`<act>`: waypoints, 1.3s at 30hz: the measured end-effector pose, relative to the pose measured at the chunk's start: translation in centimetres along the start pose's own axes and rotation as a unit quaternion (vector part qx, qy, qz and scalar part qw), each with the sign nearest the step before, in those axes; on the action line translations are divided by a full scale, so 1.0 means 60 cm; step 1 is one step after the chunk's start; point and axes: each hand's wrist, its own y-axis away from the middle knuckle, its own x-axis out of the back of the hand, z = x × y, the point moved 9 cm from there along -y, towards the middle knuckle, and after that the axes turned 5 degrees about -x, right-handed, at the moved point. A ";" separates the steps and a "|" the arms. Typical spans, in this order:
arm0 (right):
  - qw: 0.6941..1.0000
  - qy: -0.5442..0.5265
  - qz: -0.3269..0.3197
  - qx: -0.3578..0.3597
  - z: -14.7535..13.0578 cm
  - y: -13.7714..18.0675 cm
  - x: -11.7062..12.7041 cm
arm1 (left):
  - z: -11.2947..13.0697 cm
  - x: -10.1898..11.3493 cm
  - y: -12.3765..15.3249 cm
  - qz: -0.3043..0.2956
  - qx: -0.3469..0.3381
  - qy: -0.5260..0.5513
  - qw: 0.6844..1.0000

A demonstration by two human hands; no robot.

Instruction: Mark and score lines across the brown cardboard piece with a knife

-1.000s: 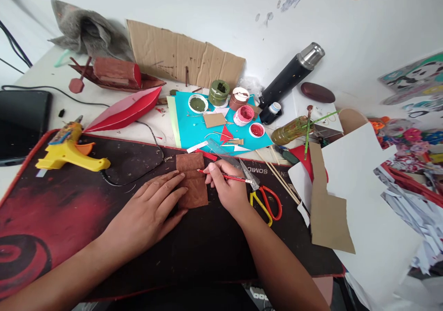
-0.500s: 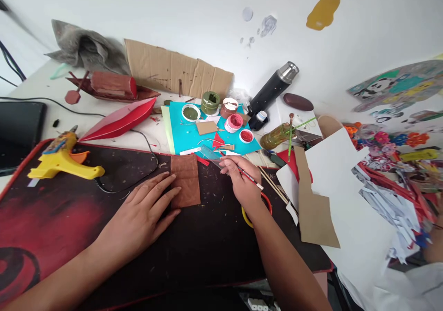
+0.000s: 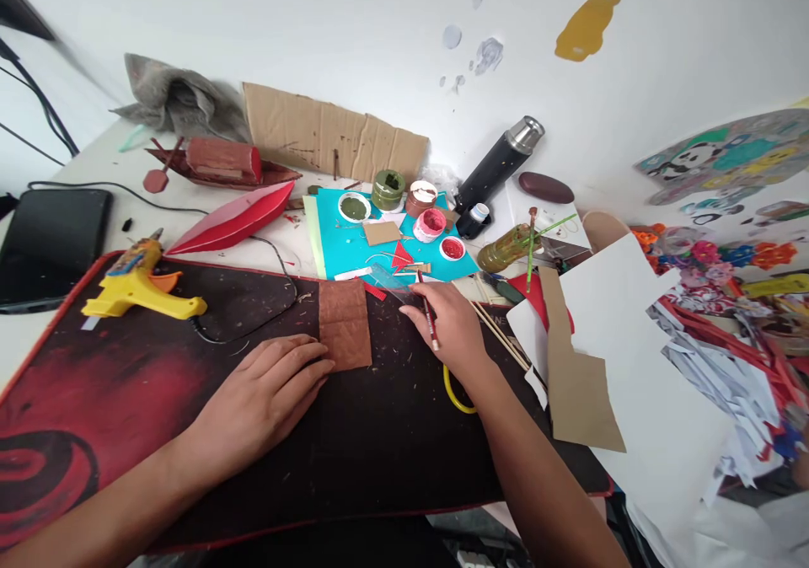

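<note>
Gripped in your right hand (image 3: 452, 325) is a red pencil (image 3: 432, 329), part of its shaft covered by your fingers. Your left hand (image 3: 269, 383) lies flat, grasping nothing visible, its fingertips at the left edge of the brown sheet (image 3: 346, 324) on the dark mat (image 3: 379, 442); how firmly they press, you cannot tell. Whether your right fingertips touch the clear ruler (image 3: 384, 278) is unclear. Your right arm partly hides a yellow loop (image 3: 448, 388).

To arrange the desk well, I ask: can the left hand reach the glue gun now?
Probably yes: between the left hand and the glue gun, only mat and a thin cord show, though the hand would leave the brown piece.
</note>
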 end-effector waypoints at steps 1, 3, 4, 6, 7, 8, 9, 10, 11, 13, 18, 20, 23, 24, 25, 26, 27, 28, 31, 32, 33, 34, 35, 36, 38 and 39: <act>1.000 0.016 -0.011 0.007 0.002 0.000 -0.008 | -0.001 -0.003 0.001 -0.007 0.002 0.001 1.000; 0.999 0.034 -0.029 0.012 0.005 0.002 -0.020 | -0.005 -0.010 0.003 -0.018 0.010 0.007 1.000; 0.998 0.039 -0.037 0.011 0.007 0.003 -0.025 | -0.007 -0.012 0.004 -0.020 0.013 0.010 1.000; 0.998 0.045 -0.046 0.007 0.009 0.005 -0.030 | -0.009 -0.014 0.004 -0.022 0.016 0.008 1.000; 0.998 0.046 -0.046 0.005 0.009 0.006 -0.031 | -0.009 -0.014 0.004 -0.022 0.015 0.004 1.000; 0.998 0.046 -0.045 0.004 0.010 0.006 -0.031 | -0.009 -0.014 0.003 -0.022 0.014 0.000 1.000; 0.998 0.045 -0.042 0.003 0.010 0.006 -0.031 | -0.009 -0.013 0.003 -0.022 0.013 -0.004 1.000; 0.998 0.044 -0.037 0.001 0.012 0.006 -0.031 | -0.009 -0.012 0.002 -0.022 0.013 -0.006 1.000; 0.999 0.042 -0.033 0.000 0.013 0.005 -0.030 | -0.008 -0.011 0.001 -0.022 0.011 -0.007 1.000; 0.999 0.040 -0.024 -0.001 0.016 0.005 -0.030 | -0.006 -0.010 0.000 -0.023 0.008 -0.006 1.000; 0.999 0.033 -0.003 -0.001 0.017 0.005 -0.020 | 0.000 -0.004 0.002 -0.018 -0.002 0.017 1.000; 1.000 0.016 0.020 -0.008 0.013 0.007 -0.005 | 0.003 -0.004 0.005 -0.017 -0.011 0.029 0.999; 0.996 -0.042 0.067 -0.027 0.002 0.014 0.025 | 0.004 -0.010 0.010 -0.027 -0.020 0.029 0.999; 0.994 -0.068 0.076 -0.035 -0.002 0.017 0.032 | 0.002 -0.013 0.012 -0.032 -0.020 0.028 0.999; 0.992 -0.092 0.074 -0.044 -0.006 0.021 0.034 | 0.000 -0.016 0.014 -0.037 -0.017 0.029 0.999; 0.990 -0.112 0.067 -0.052 -0.009 0.025 0.034 | -0.003 -0.018 0.015 -0.041 -0.011 0.031 0.999; 0.989 -0.125 0.054 -0.055 -0.015 0.028 0.031 | -0.007 -0.020 0.017 -0.045 -0.005 0.033 0.998; 0.989 -0.134 0.038 -0.051 -0.022 0.032 0.026 | -0.010 -0.022 0.018 -0.048 0.002 0.034 0.998; 0.990 -0.140 -0.008 -0.015 -0.043 0.041 0.005 | -0.013 -0.019 0.018 -0.045 0.011 0.022 0.999; 0.990 -0.138 -0.021 -0.002 -0.048 0.044 -0.003 | -0.011 -0.015 0.017 -0.041 0.007 0.017 0.999; 0.990 -0.136 -0.030 0.010 -0.053 0.046 -0.009 | -0.007 -0.011 0.015 -0.035 -0.001 0.014 0.999; 0.990 -0.132 -0.037 0.022 -0.057 0.048 -0.015 | -0.003 -0.006 0.013 -0.028 -0.010 0.013 0.999; 0.990 -0.127 -0.045 0.035 -0.061 0.050 -0.020 | 0.002 -0.001 0.012 -0.021 -0.020 0.014 0.999; 0.990 -0.122 -0.052 0.049 -0.065 0.052 -0.025 | 0.006 0.003 0.011 -0.015 -0.028 0.016 0.999; 0.990 -0.107 -0.069 0.066 -0.072 0.056 -0.033 | 0.012 0.010 0.010 -0.006 -0.038 0.023 0.999; 0.990 -0.099 -0.078 0.069 -0.074 0.058 -0.036 | 0.014 0.011 0.010 -0.004 -0.040 0.026 0.999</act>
